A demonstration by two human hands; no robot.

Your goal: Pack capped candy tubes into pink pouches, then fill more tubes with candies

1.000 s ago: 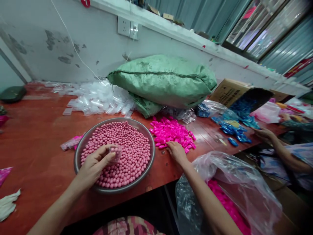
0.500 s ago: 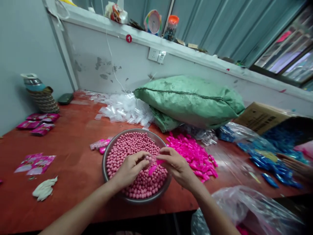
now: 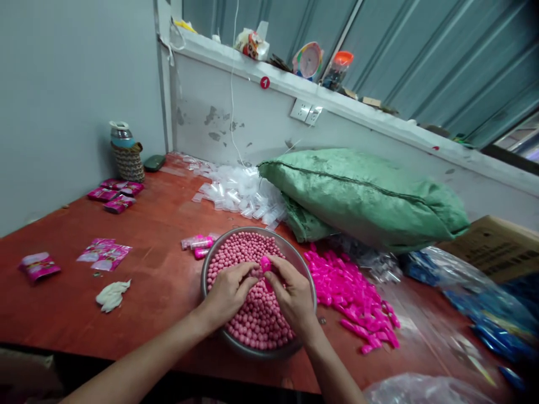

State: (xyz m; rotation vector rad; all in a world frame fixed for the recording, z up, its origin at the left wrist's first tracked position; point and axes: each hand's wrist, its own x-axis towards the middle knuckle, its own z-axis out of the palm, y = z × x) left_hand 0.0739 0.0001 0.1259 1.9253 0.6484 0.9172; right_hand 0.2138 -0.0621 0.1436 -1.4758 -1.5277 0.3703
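Observation:
Over a metal bowl (image 3: 204,283) full of pink beads (image 3: 256,317), my two hands meet. My left hand (image 3: 227,289) pinches a small clear tube (image 3: 255,271) with pink beads inside, mostly covered by the fingers. Between the fingers and thumb of my right hand (image 3: 292,292) is a bright pink plastic cap (image 3: 265,263), held up against the tube's end; whether it is seated cannot be seen. To the right of the bowl lies a heap of pink plastic caps (image 3: 349,286). Capped tubes (image 3: 197,243) lie just left of the rim.
Clear plastic tubes (image 3: 242,191) are piled behind the bowl, beside a large green sack (image 3: 370,196). Pink packets (image 3: 120,203) and a crumpled white scrap (image 3: 113,295) lie on the left. Blue packages (image 3: 488,308) and a cardboard box (image 3: 492,247) are on the right.
The view has swung left, so things appear farther right. My right hand has brought the pink cap up to the tube, closing the gap between the hands.

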